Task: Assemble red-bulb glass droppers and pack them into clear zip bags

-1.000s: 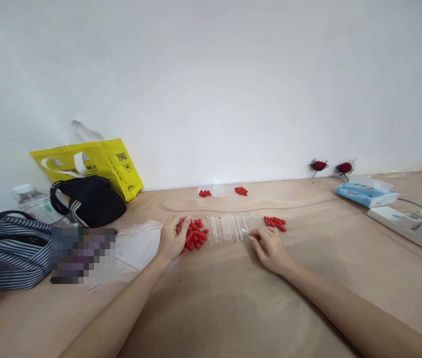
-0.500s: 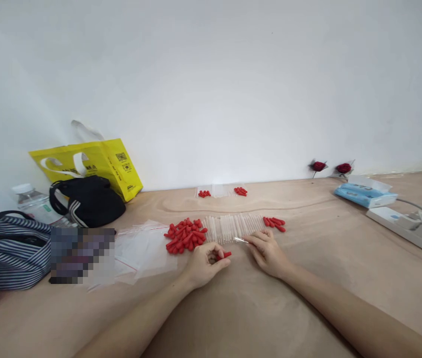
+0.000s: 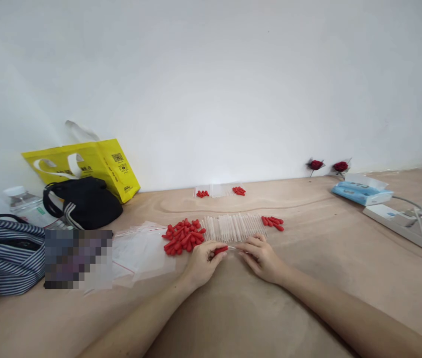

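Observation:
My left hand (image 3: 201, 262) pinches a small red cap (image 3: 220, 249) just in front of a row of clear thin tubes (image 3: 234, 227). My right hand (image 3: 263, 257) pinches one clear tube (image 3: 237, 248), whose end meets the red cap between the two hands. A pile of red caps (image 3: 183, 236) lies left of the tube row. A smaller group of red pieces (image 3: 274, 223) lies at its right end. Both forearms rest on the wooden table (image 3: 233, 313).
Clear plastic bags (image 3: 141, 251) lie left of the pile. Farther left stand a striped bag (image 3: 5, 253), a black bag (image 3: 84, 201), a yellow bag (image 3: 95, 164) and a water bottle (image 3: 22, 201). A blue tissue pack (image 3: 362, 193), a power strip (image 3: 408, 223) and two red roses (image 3: 328, 166) sit right.
My left hand left the red pile with one cap and came toward me. My right hand drew a tube from the row. Cap and tube have now come together.

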Motion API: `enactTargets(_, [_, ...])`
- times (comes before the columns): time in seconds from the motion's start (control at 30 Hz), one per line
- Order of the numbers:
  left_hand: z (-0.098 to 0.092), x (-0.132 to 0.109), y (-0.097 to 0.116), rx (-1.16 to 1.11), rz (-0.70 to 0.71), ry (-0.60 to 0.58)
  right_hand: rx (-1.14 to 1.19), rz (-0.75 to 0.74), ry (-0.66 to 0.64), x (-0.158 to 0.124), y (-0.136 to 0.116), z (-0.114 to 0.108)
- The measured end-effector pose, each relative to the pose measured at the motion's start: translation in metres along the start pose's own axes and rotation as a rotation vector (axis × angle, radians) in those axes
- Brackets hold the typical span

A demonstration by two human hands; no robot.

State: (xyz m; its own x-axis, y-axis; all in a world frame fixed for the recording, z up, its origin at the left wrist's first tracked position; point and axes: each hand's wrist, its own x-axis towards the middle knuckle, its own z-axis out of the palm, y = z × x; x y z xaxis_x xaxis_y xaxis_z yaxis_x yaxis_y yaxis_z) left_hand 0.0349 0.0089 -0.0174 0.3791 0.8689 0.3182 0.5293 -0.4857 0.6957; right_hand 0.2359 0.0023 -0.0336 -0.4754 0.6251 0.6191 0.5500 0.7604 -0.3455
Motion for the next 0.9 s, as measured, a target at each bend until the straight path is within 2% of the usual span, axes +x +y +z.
enactTargets(0.43, [0.001,0.005,0.013,0.097,0.084,0.053,0.022,-0.034,-0.029,-0.001,0.0,0.0])
enactTargets(0.77, [0.0,-0.003,0.014,0.157,0.174,-0.022,-0.082,-0.093,-0.051,0.002,0.0,-0.003])
enactTargets(0.9, [0.0,-0.004,0.012,0.181,0.213,-0.044,-0.078,-0.069,-0.067,0.003,-0.003,-0.004])
